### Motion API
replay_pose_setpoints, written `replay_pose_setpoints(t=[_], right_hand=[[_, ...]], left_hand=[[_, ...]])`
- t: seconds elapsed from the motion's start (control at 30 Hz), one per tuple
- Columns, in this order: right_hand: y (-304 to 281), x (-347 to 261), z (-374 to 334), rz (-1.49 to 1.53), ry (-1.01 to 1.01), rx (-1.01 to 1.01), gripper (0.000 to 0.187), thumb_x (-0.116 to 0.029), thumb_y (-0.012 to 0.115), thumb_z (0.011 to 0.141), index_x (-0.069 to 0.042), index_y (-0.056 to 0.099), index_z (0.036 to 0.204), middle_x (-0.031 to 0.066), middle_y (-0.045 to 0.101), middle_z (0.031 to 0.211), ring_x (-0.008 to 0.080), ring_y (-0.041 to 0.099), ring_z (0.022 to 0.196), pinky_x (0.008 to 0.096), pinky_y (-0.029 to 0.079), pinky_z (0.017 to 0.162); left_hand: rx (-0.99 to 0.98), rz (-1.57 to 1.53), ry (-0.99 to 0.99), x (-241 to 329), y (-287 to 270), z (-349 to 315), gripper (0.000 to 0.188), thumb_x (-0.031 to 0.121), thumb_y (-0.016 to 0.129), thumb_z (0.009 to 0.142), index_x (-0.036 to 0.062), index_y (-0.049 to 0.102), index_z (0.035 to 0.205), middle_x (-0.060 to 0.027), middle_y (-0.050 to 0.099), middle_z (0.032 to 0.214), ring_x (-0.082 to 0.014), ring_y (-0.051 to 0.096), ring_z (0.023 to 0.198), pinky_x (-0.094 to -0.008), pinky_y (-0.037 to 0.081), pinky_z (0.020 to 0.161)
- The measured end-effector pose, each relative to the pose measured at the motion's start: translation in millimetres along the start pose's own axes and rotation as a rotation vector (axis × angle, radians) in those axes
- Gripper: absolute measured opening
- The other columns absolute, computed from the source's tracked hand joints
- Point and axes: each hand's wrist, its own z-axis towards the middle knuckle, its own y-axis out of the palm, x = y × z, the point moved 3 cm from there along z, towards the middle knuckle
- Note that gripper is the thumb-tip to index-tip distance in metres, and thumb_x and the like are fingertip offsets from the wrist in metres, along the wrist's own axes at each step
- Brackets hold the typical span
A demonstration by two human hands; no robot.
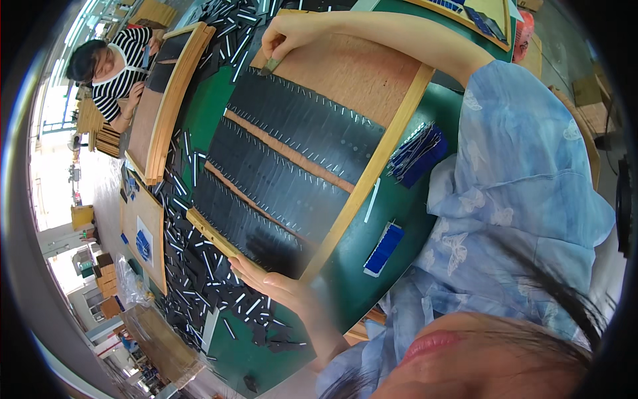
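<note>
In front of me lies a wooden tray with pale raised rails, one rail passing under my right forearm. Rows of overlapping black strips cover much of its board, with short white ends sticking out along the row edges. At the upper left corner of the top row, my right hand pinches a small greenish-grey flat piece, its tip against the row's edge. My left hand rests at the lower left rail with its fingers stretched out and slightly apart, nothing in it.
Loose black strips with white ends heap on the green table left of the tray. A blue bundle and a blue stack lie between tray and body. Across the table a person in a striped top handles stacked trays.
</note>
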Motion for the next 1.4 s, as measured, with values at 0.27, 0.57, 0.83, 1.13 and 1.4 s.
replay_pose_setpoints(t=[0.27,0.57,0.83,1.13,1.4], right_hand=[[1,-1,-4,0.013,-0.010,-0.038,0.011,-0.012,0.069,0.079,-0.002,0.066,0.083,0.0019,0.063,0.077,0.0099,0.056,0.072,0.0249,0.045,0.065],[-1,5,-11,0.068,-0.049,-0.056,0.010,-0.010,0.068,0.079,-0.001,0.065,0.084,0.0022,0.063,0.077,0.0099,0.056,0.072,0.0250,0.046,0.065],[1,-4,-15,0.010,-0.026,-0.104,0.011,-0.009,0.067,0.080,-0.001,0.065,0.086,0.0030,0.065,0.079,0.0102,0.058,0.073,0.0250,0.046,0.066],[-4,-14,-27,0.059,-0.016,-0.143,0.006,-0.006,0.066,0.079,-0.001,0.064,0.082,0.0016,0.063,0.077,0.0092,0.058,0.072,0.0235,0.046,0.069],[-2,-17,-36,0.075,-0.017,-0.157,0.005,-0.005,0.065,0.078,-0.001,0.064,0.081,0.0023,0.063,0.076,0.0098,0.058,0.072,0.0241,0.046,0.069]], left_hand=[[0.013,-0.011,-0.033,0,1,0,0.065,0.042,0.010,0.100,-0.0060,0.028,0.139,-0.0247,0.029,0.144,-0.0378,0.023,0.136,-0.0446,0.016,0.113],[0.008,0.009,0.002,2,0,0,0.065,0.042,0.008,0.100,-0.0053,0.031,0.138,-0.0259,0.029,0.144,-0.0393,0.023,0.135,-0.0466,0.016,0.113],[0.024,0.004,0.029,-2,2,0,0.062,0.039,0.010,0.100,-0.0053,0.033,0.137,-0.0257,0.030,0.143,-0.0392,0.024,0.135,-0.0471,0.016,0.113],[0.026,-0.009,0.059,0,-1,0,0.062,0.040,0.012,0.100,-0.0051,0.032,0.138,-0.0280,0.029,0.143,-0.0396,0.024,0.135,-0.0461,0.016,0.113],[0.013,0.015,0.035,-1,1,-2,0.060,0.036,0.011,0.100,-0.0072,0.031,0.137,-0.0283,0.028,0.143,-0.0410,0.025,0.134,-0.0477,0.018,0.112]])
